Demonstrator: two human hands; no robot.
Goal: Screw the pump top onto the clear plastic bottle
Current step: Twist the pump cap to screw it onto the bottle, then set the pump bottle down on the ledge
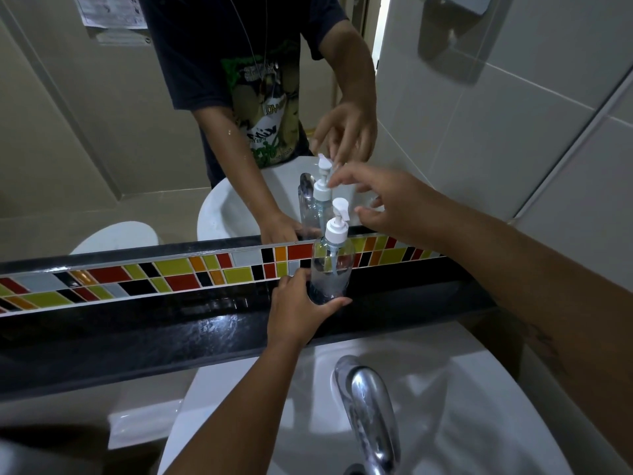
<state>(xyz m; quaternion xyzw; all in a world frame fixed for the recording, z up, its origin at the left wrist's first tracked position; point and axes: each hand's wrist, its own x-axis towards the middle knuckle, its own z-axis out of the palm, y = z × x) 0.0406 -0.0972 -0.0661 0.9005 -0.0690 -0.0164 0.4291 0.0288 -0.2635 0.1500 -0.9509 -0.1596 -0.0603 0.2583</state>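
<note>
A clear plastic bottle [330,269] stands upright on the black ledge [171,334] behind the sink, partly filled with clear liquid. A white pump top [337,222] sits on its neck, nozzle pointing away from me. My left hand [301,310] wraps the bottle's lower part. My right hand [387,200] hovers just right of and above the pump, fingers spread, not touching it. The mirror behind repeats the bottle, the pump and both hands.
A chrome tap [366,406] rises over the white sink [462,423] right below my arms. A strip of coloured tiles [137,279] runs under the mirror [102,132]. A white tiled wall [513,149] closes the right side.
</note>
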